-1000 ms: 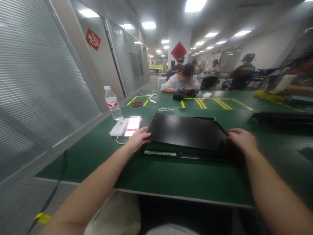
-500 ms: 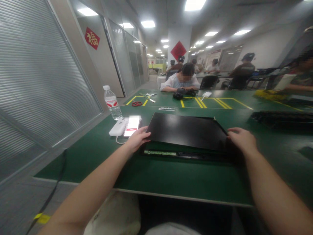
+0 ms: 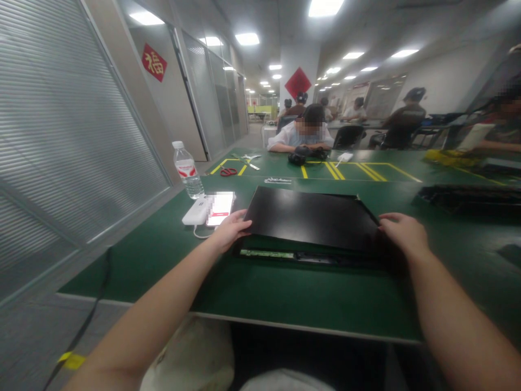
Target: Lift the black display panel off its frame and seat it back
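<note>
A thin, glossy black panel (image 3: 313,217), shaped like a display screen, is tilted above the green table in front of me. My left hand (image 3: 233,231) pinches its left edge, thumb on top. At the opposite edge, my right hand (image 3: 402,234) grips the panel with bent fingers; the fingertips are partly hidden behind it. Under the panel's near side lies a dark frame (image 3: 334,259) with a green circuit strip (image 3: 266,254) along its front left. The panel's near edge stands slightly apart from that frame, and its far edge rests at the frame's back.
Left of the panel are a phone (image 3: 221,208), a white power bank (image 3: 196,210) with a cable, and a water bottle (image 3: 188,169). Red-handled scissors (image 3: 228,172) lie farther back. Dark parts (image 3: 468,198) lie right on the table (image 3: 134,266). A person (image 3: 301,133) sits opposite.
</note>
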Action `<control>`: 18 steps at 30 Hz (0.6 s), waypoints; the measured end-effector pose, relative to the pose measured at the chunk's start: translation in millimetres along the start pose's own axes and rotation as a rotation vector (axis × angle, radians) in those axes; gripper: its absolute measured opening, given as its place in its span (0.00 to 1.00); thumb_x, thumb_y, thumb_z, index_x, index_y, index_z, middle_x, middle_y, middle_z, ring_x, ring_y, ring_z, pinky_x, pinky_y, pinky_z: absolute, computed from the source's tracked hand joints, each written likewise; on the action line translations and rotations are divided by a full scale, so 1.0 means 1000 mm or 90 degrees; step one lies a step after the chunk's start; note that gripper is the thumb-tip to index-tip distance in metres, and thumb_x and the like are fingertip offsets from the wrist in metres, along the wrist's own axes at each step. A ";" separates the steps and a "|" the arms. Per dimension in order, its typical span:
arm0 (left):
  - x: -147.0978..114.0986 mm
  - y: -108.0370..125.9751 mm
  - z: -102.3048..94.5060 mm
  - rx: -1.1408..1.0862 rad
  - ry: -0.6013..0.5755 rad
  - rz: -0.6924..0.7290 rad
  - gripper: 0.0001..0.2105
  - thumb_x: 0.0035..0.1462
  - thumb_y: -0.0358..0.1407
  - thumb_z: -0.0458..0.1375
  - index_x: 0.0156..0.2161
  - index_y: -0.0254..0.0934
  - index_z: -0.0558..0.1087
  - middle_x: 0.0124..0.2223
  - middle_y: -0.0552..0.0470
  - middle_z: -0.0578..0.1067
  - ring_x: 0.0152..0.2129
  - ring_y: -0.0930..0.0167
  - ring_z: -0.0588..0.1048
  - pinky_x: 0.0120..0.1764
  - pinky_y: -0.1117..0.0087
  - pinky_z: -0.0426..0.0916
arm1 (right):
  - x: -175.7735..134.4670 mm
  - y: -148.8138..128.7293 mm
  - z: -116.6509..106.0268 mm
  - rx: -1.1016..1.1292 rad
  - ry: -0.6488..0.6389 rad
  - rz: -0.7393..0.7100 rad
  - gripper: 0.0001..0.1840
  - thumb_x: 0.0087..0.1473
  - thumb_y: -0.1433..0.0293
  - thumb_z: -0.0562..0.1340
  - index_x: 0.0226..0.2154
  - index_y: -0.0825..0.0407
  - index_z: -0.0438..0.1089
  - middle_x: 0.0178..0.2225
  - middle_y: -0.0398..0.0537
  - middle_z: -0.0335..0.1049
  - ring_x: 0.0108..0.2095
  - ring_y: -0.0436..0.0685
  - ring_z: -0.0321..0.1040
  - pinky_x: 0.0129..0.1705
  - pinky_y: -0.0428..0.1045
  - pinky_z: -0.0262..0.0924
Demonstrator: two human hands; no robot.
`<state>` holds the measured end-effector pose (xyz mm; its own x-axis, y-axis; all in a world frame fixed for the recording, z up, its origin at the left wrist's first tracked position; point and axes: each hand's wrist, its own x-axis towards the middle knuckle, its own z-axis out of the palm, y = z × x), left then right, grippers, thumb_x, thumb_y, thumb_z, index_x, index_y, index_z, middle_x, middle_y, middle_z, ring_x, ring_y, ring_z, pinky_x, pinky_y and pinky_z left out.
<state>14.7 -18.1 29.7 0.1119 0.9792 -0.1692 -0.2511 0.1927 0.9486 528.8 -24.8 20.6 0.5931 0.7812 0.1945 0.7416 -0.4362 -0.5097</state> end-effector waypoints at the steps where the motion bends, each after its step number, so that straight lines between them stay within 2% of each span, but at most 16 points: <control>1: 0.000 0.000 0.000 0.002 0.003 -0.001 0.25 0.58 0.20 0.72 0.59 0.33 0.79 0.49 0.39 0.89 0.41 0.61 0.90 0.37 0.69 0.85 | 0.000 0.000 0.000 0.001 -0.002 0.000 0.20 0.52 0.60 0.67 0.44 0.45 0.89 0.38 0.56 0.84 0.37 0.68 0.78 0.41 0.59 0.72; 6: -0.001 0.001 0.001 0.011 0.012 -0.005 0.24 0.58 0.19 0.71 0.58 0.34 0.79 0.47 0.42 0.89 0.39 0.64 0.89 0.37 0.70 0.85 | 0.000 -0.002 -0.002 -0.012 -0.026 0.016 0.21 0.54 0.61 0.66 0.47 0.44 0.89 0.42 0.56 0.85 0.40 0.70 0.79 0.42 0.60 0.72; 12: -0.003 0.002 0.003 0.010 0.006 -0.005 0.21 0.59 0.19 0.71 0.56 0.35 0.79 0.44 0.45 0.89 0.35 0.66 0.88 0.36 0.71 0.85 | -0.001 -0.001 -0.001 0.001 -0.006 0.000 0.19 0.51 0.61 0.67 0.43 0.45 0.89 0.39 0.57 0.85 0.36 0.68 0.78 0.39 0.59 0.72; 18: -0.002 0.003 0.001 0.019 0.006 0.010 0.18 0.61 0.23 0.70 0.55 0.35 0.81 0.49 0.40 0.88 0.44 0.61 0.88 0.37 0.69 0.85 | 0.002 0.003 0.001 0.001 -0.022 0.008 0.19 0.51 0.61 0.67 0.43 0.44 0.88 0.40 0.54 0.85 0.38 0.66 0.79 0.40 0.57 0.72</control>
<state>14.7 -19.1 32.6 0.0991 0.9826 -0.1572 -0.2240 0.1760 0.9586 532.1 -23.9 18.1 0.5918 0.7902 0.1591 0.7335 -0.4461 -0.5127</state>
